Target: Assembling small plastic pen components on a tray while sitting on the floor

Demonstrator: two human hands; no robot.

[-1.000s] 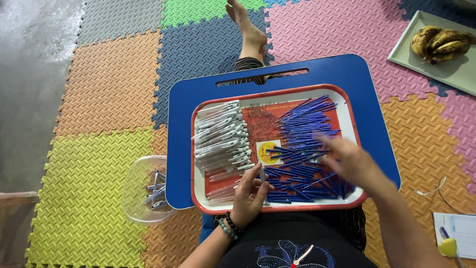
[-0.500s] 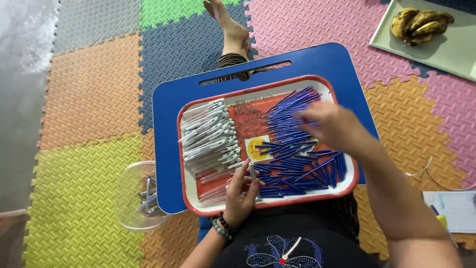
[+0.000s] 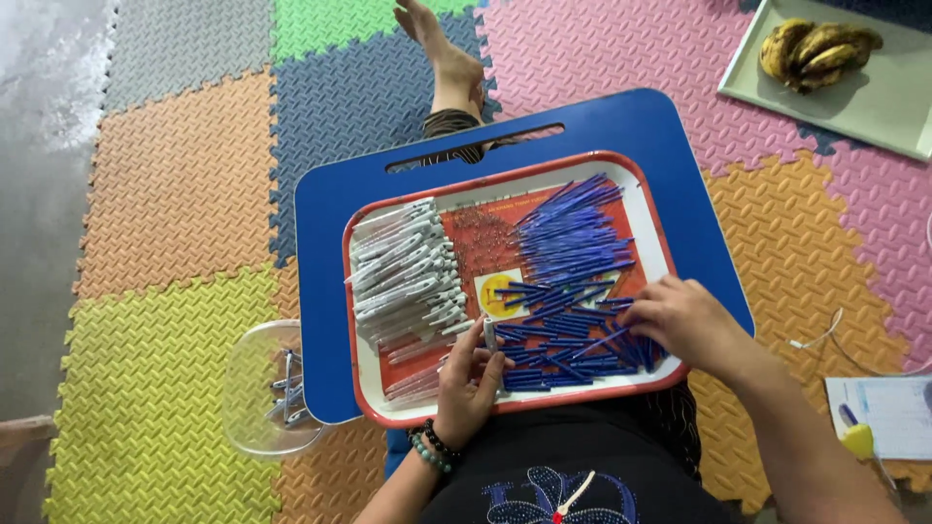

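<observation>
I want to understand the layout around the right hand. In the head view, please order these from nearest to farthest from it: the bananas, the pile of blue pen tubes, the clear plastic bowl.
1. Pile of blue pen tubes: under the right hand, on the tray.
2. Bananas: on the pale tray, upper right.
3. Clear plastic bowl: on the floor mat, far left.

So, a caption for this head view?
Left hand pinches a pale pen barrel; right hand rests on blue pen refills.

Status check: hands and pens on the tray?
Left hand pinching a pale pen piece. Right hand on the blue pens. Tray crowded, nothing blocking.
</observation>
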